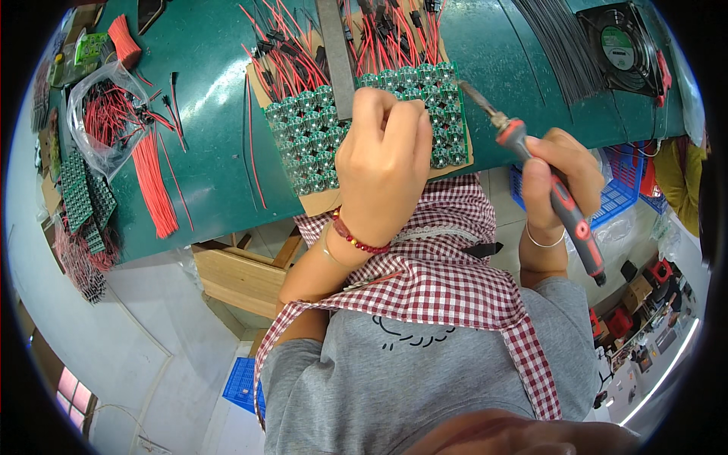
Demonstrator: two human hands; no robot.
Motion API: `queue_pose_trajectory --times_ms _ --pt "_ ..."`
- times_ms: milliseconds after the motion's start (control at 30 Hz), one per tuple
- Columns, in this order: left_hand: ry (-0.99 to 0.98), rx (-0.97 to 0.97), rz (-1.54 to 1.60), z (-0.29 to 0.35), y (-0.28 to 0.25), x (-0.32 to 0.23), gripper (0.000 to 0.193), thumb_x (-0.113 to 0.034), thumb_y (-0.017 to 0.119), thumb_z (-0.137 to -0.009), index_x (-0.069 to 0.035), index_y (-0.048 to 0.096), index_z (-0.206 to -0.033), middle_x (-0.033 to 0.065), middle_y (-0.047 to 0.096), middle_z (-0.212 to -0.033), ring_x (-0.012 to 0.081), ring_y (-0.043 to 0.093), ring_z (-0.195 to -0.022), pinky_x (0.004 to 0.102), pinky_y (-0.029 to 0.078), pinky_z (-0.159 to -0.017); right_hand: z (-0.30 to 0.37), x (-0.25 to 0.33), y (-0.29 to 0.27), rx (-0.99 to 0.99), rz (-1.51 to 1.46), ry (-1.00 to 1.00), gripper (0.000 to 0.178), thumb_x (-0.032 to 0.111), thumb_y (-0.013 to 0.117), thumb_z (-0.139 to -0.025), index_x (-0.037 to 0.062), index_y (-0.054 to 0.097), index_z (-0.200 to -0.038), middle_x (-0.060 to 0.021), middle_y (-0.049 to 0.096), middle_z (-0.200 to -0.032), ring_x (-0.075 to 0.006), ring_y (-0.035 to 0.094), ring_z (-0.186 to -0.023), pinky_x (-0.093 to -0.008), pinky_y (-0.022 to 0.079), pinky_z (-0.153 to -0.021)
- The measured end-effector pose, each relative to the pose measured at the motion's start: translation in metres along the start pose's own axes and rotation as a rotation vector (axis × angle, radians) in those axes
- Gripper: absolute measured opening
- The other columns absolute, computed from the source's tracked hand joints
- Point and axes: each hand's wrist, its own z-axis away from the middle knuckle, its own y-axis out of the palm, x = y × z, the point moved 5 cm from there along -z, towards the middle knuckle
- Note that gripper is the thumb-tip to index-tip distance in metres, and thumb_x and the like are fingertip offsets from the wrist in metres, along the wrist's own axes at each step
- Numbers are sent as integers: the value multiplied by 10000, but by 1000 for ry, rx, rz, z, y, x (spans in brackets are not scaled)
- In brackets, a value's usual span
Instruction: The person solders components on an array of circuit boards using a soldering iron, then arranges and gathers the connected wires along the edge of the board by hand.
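Right hand (565, 178) grips the soldering iron (568, 207), best touched briefly to the circuit boards (303, 144); left hand (384, 159) curls, its hold unclear

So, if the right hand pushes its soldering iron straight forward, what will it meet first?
Probably the green circuit boards, near their upper right corner; how high the iron is held is unclear.

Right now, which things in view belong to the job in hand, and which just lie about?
Seemingly the job's:
soldering iron, in the right hand
green boards, under the left hand
grey bar
cardboard under the boards

Seemingly lying about:
bagged wires, perhaps stock
fan
blue basket at right
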Motion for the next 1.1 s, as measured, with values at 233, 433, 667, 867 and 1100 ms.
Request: queue_pose_trajectory --times_ms 233,433,667,867,1100 --pt "-12 35 74 13 -5 -3 172 95 707 -737 -4 601 -827 97 547 -803 205 575 -615 305 474 -514 16 4 -14 -36 -63 57 121 34 644 -787 -31 626 -887 -82 532 -581 -177 475 -452 -312 363 -432" --pt "-22 60 70 20 0 2 173 95 714 -740 6 589 -818 103 552 -794 215 602 -613 300 503 -531 25 3 0 -2 -75 6 143 17 657 -746 -38 653 -878 -86 563 -588 -207 519 -447 -313 388 -435" --pt "-39 71 71 21 1 1 172 91 714 -741 5 586 -815 102 557 -793 218 605 -612 304 502 -529 25 0 5 3 -57 -33 152 10 662 -730 -38 657 -874 -85 561 -580 -203 518 -443 -313 387 -432" --pt "-12 64 70 21 4 2 175 45 709 -732 -18 565 -810 107 523 -805 256 588 -606 350 472 -510 25 -2 8 19 -45 -36 161 8 665 -725 -45 657 -877 -84 557 -569 -200 516 -440 -308 390 -430" --pt "-14 60 60 19 6 2 170 56 716 -744 -10 577 -814 99 545 -799 237 602 -607 329 486 -517 24 -1 10 32 -33 -69 172 0 681 -723 -48 666 -887 -81 554 -565 -192 503 -433 -297 386 -423"
